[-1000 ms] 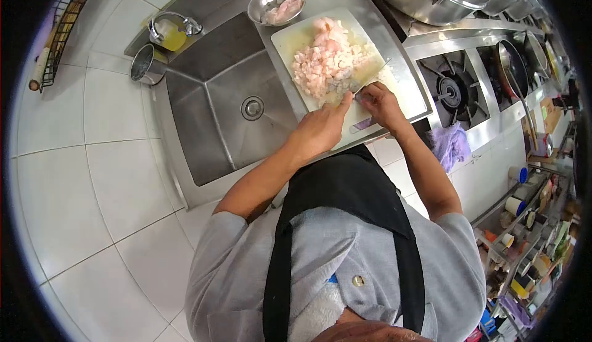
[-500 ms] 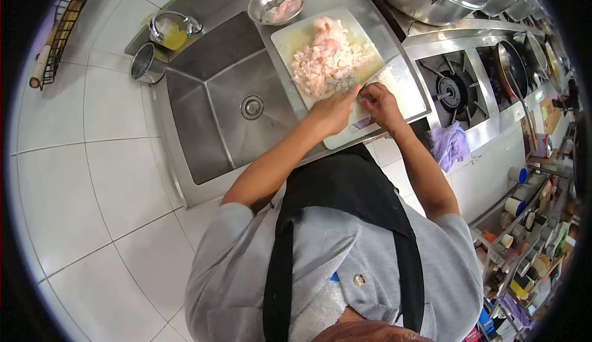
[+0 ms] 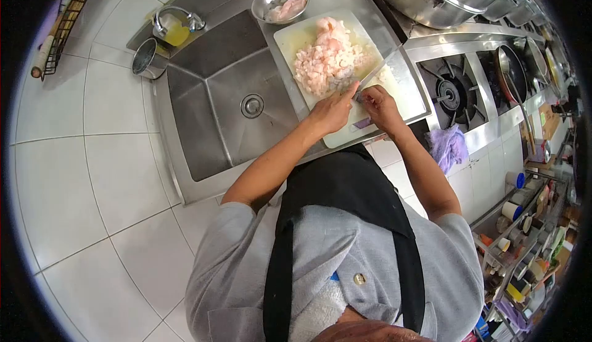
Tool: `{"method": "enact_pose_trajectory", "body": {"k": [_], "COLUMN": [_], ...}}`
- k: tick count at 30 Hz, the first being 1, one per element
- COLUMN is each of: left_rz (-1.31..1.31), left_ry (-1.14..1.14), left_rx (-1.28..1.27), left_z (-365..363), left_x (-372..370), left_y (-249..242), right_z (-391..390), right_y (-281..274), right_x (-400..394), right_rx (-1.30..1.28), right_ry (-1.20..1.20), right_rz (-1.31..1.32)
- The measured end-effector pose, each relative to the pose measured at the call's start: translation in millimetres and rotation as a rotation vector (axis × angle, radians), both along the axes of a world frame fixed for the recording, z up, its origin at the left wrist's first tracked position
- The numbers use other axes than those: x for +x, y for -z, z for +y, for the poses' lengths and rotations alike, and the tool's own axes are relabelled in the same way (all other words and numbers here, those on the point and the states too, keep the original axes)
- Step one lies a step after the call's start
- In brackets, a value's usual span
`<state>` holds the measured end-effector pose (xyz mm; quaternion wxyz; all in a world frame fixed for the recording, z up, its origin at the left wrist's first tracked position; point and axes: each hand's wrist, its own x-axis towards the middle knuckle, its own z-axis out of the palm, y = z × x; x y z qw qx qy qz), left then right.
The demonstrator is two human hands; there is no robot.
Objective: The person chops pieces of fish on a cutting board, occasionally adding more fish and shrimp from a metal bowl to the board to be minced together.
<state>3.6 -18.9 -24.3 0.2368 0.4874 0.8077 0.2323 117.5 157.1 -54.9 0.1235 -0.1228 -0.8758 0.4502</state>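
Note:
My left hand (image 3: 331, 112) is closed around a knife, its index finger stretched forward near the base of the blade. The knife blade (image 3: 377, 69) slants up to the right over a white cutting board (image 3: 290, 41). My right hand (image 3: 382, 109) sits just right of the knife, fingertips curled down to the board; what they pinch is hidden. Beyond both hands lies a pile of diced pale pink raw meat, likely chicken (image 3: 320, 64), with larger uncut pieces (image 3: 333, 30) at its far end. Between my wrists, a small purple patch (image 3: 362, 123) shows on the board.
A steel sink (image 3: 216, 114) with a faucet (image 3: 179, 15) is on the left. A metal bowl (image 3: 262, 0) holding more raw meat stands behind the board. To the right are a gas burner (image 3: 453, 92), a purple cloth (image 3: 448, 146) and a large pot (image 3: 425, 3).
My hands stay at nearly the same spot on the board. The knife blade now shows more clearly between them, and the right fingers have shifted slightly. The whole view has tilted a little.

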Motion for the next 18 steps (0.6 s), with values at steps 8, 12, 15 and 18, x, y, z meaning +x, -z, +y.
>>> {"method": "enact_pose_trajectory", "body": {"k": [8, 12, 15, 18], "left_rz": [0.037, 0.045, -0.017, -0.043], "left_ry": [-0.003, 0.077, 0.056, -0.029], "left_rx": [-0.128, -0.083, -0.247, 0.022], "left_z": [-8, 4, -27, -1], "left_x": [12, -7, 11, 15], "left_y": [-12, -24, -72, -11], "right_z": [-2, -4, -6, -5], "right_y": [7, 11, 12, 17], "right_x": [-3, -2, -2, -1], "right_rx": [0.042, -0.005, 0.068, 0.044], "right_ry": [-0.019, 0.01, 0.025, 0.035], "right_rz": [0.037, 0.064, 0.07, 0.072]}}
